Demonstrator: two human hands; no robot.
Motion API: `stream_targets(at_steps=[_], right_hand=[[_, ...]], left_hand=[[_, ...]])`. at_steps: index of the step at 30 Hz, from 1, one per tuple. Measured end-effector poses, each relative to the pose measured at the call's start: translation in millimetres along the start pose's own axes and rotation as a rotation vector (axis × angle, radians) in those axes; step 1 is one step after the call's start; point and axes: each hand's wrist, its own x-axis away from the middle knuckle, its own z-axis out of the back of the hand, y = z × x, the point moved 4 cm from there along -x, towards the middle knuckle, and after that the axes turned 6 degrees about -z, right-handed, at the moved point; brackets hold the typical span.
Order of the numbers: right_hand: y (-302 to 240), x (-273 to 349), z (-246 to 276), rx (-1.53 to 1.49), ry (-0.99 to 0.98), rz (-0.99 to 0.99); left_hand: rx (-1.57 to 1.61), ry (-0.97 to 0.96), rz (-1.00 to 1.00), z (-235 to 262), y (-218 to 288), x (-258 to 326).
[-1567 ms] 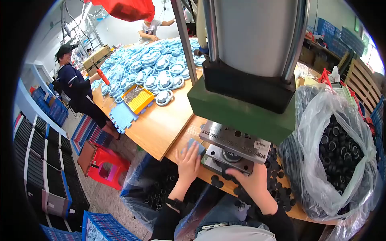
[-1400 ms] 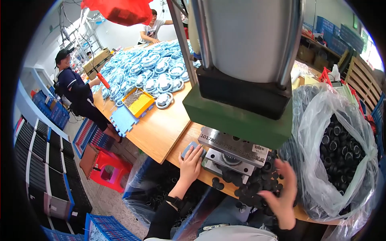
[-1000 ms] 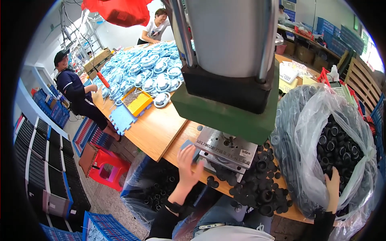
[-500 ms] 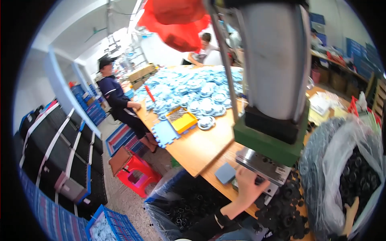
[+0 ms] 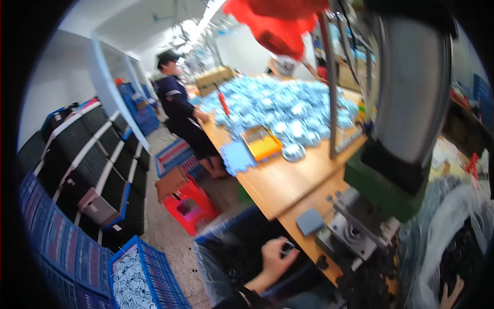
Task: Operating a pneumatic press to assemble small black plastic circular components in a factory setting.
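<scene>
My left hand is below the wooden table's front edge, over a plastic bag of black parts. Its fingers curl around a small black part. Only the fingertips of my right hand show at the lower right, inside a clear bag of black ring parts; what they hold is hidden. Between the hands stands a press with a green body and a grey cylinder. A metal fixture sits under it, beside a grey-blue pad. Loose black parts lie by the fixture.
A person in dark clothes stands at the table's far left side. A heap of blue-white round parts, an orange tray and a blue tray lie on the table. A red stool, blue crates and stacked black crates stand on the floor.
The view has swung left. My left hand left the pad by the fixture and dropped below the table edge. My right hand moved from the fixture into the clear bag at right.
</scene>
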Motion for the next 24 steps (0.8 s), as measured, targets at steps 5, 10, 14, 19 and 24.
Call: stream_targets(at_steps=[5, 10, 14, 19, 24], right_hand=[[-167, 5, -7, -0.936, -0.189, -0.216], [-332, -10, -40, -0.861, -0.224, 0.094], [-370, -14, -75, -1.021, -0.141, -0.05], [-395, -26, -86, -1.052, -0.234, -0.163], [-389, -28, -87, -0.912, 0.009, 0.045]], left_hand=[[-0.396, -0.352, 0.567, 1, -110, 104], [-0.208, -0.366, 0.36, -30, -77, 93], [0.109, -0.252, 0.257, -50, -19, 39], [0.017, -0.139, -0.113, -49, 3, -10], [-0.022, -0.353, -0.127, -93, -22, -40]])
